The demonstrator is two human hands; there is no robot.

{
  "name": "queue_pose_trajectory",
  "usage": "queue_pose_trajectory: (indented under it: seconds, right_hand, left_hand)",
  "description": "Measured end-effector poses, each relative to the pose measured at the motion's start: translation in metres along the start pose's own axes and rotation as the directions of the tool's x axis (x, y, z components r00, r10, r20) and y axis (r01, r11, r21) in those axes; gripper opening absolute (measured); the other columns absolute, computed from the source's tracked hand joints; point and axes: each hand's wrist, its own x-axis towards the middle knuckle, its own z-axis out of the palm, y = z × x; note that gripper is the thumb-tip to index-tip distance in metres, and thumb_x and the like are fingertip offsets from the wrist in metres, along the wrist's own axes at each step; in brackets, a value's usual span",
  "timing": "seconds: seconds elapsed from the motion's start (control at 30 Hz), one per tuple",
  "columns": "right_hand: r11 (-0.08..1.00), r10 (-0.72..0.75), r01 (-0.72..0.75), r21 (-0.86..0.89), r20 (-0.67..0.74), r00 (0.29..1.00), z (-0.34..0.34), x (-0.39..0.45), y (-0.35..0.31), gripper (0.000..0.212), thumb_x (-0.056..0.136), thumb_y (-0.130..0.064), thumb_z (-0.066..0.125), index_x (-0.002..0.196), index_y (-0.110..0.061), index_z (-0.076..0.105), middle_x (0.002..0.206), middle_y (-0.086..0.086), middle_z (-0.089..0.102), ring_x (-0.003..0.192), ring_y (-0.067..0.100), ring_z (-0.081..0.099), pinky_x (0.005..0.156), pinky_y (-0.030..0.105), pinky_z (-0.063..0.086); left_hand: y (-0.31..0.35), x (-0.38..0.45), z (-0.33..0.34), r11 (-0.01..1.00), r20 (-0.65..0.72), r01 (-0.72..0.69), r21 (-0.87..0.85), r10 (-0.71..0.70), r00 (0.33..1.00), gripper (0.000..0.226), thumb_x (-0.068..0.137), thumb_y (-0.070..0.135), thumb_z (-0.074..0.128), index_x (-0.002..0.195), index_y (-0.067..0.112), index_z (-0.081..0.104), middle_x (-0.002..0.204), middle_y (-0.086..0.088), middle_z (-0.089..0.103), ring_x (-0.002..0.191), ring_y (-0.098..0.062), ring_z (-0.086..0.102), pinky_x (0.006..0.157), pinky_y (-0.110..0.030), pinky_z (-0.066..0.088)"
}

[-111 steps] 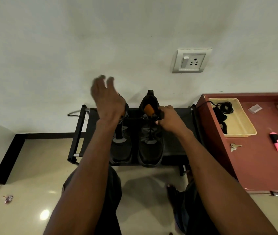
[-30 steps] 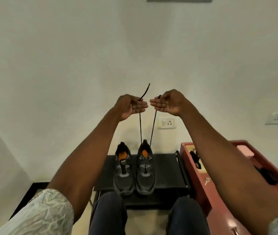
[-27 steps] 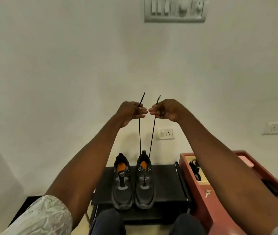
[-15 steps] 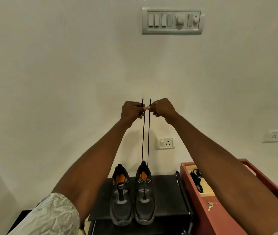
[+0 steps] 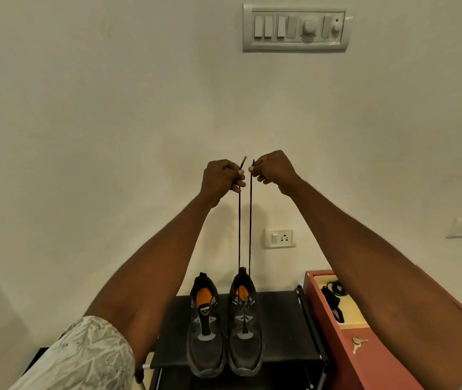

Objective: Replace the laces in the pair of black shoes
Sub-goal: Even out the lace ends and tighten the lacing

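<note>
Left shoe (image 5: 206, 325): stands on the black rack (image 5: 280, 327), toe toward the near edge, eyelets apparently without a lace, though the view is too small to confirm. Right shoe (image 5: 244, 323): just beside it, touching or nearly so, carrying the black lace (image 5: 239, 229). Both lace ends rise taut and nearly parallel from the shoe's upper eyelets to the raised hands.

Left hand (image 5: 221, 180): thumb and forefinger pinch the left strand just below its tip. Right hand (image 5: 273, 170): pinches the right strand the same way; the two hands sit just beside each other.

Handling: the lace is judged light, limp and thin; it holds shape only under tension. Grip close to the stiff tips for threading. The shoe is light and may lift or tip if pulled hard; steady it first
</note>
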Motion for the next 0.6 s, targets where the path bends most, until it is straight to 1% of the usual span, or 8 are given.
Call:
queue_pose_trajectory:
  seconds: [0.13,0.23,0.3,0.37,0.47,0.53,0.57,0.6]
  right_hand:
    - [0.999,0.004,-0.005,0.053,0.023,1.0,0.002,-0.005,-0.006,0.01,0.081,0.0,0.072,0.087,0.008,0.072,0.078,0.014,0.07,0.058,0.017,0.057,0.055,0.025,0.045]
    - [0.995,0.009,-0.012,0.096,0.029,1.0,0.003,-0.007,-0.007,0.006,0.079,0.005,0.069,0.085,0.005,0.072,0.071,0.005,0.069,0.057,0.016,0.054,0.054,0.025,0.043]
    - [0.995,-0.003,0.001,0.098,0.021,1.0,0.004,-0.008,-0.01,0.001,0.079,0.001,0.072,0.078,0.001,0.071,0.07,0.006,0.066,0.057,0.015,0.052,0.055,0.025,0.042]
    - [0.996,-0.021,0.019,0.085,0.022,1.0,0.006,-0.008,-0.012,0.011,0.081,-0.003,0.075,0.071,-0.004,0.069,0.07,0.007,0.063,0.058,0.015,0.051,0.054,0.025,0.041]
    - [0.994,-0.033,0.029,0.108,0.038,0.999,0.004,-0.014,-0.015,0.011,0.084,-0.01,0.074,0.075,-0.004,0.07,0.071,0.007,0.064,0.06,0.015,0.053,0.055,0.023,0.043]
    - [0.977,-0.025,0.016,0.214,0.037,0.999,0.003,-0.016,-0.009,0.016,0.088,-0.02,0.072,0.086,-0.004,0.073,0.075,0.007,0.067,0.062,0.015,0.058,0.058,0.023,0.046]
    - [0.955,0.01,-0.013,0.296,0.013,1.0,0.005,-0.017,-0.002,0.018,0.089,-0.022,0.07,0.089,-0.004,0.074,0.076,0.007,0.068,0.062,0.015,0.058,0.058,0.023,0.047]
    - [0.924,0.065,-0.052,0.379,-0.021,0.998,0.008,-0.017,0.009,0.017,0.09,-0.019,0.067,0.091,-0.004,0.073,0.076,0.007,0.066,0.06,0.015,0.058,0.056,0.023,0.047]
  left_hand:
    - [0.0,-0.002,-0.002,0.999,0.038,0.016,-0.049,-0.014,0.999,0.005,0.089,0.005,0.071,0.088,0.0,0.07,0.084,-0.016,0.071,0.065,-0.021,0.071,0.054,-0.028,0.056]
    - [0.002,-0.003,-0.001,0.998,0.081,0.016,-0.053,-0.011,0.997,0.004,0.089,-0.001,0.068,0.085,-0.001,0.069,0.084,-0.015,0.072,0.066,-0.021,0.072,0.056,-0.028,0.058]
    - [0.004,-0.004,0.0,0.999,0.107,0.01,-0.047,-0.005,0.994,0.009,0.089,-0.007,0.063,0.084,-0.003,0.067,0.082,-0.015,0.07,0.066,-0.022,0.073,0.057,-0.029,0.059]
    - [0.006,-0.004,0.001,0.999,0.108,0.0,-0.043,0.005,0.994,0.01,0.089,-0.011,0.058,0.085,-0.003,0.064,0.082,-0.016,0.069,0.065,-0.022,0.073,0.056,-0.031,0.06]
    - [0.008,-0.003,0.004,1.0,0.077,-0.024,-0.02,0.026,0.997,0.01,0.087,-0.012,0.058,0.086,-0.003,0.06,0.08,-0.018,0.069,0.063,-0.025,0.072,0.06,-0.036,0.062]
    - [0.008,0.001,0.004,0.999,0.026,-0.024,-0.031,0.025,0.999,0.012,0.085,-0.012,0.061,0.084,-0.001,0.059,0.077,-0.019,0.069,0.06,-0.027,0.071,0.064,-0.039,0.062]
    - [0.008,0.002,0.004,0.999,0.0,-0.018,-0.047,0.018,1.0,0.012,0.084,-0.012,0.064,0.081,-0.001,0.06,0.076,-0.02,0.068,0.06,-0.028,0.07,0.067,-0.041,0.062]
    - [0.008,0.004,0.004,0.998,-0.017,-0.015,-0.065,0.014,1.0,0.013,0.082,-0.011,0.067,0.079,0.0,0.062,0.075,-0.02,0.068,0.061,-0.03,0.07,0.071,-0.043,0.061]
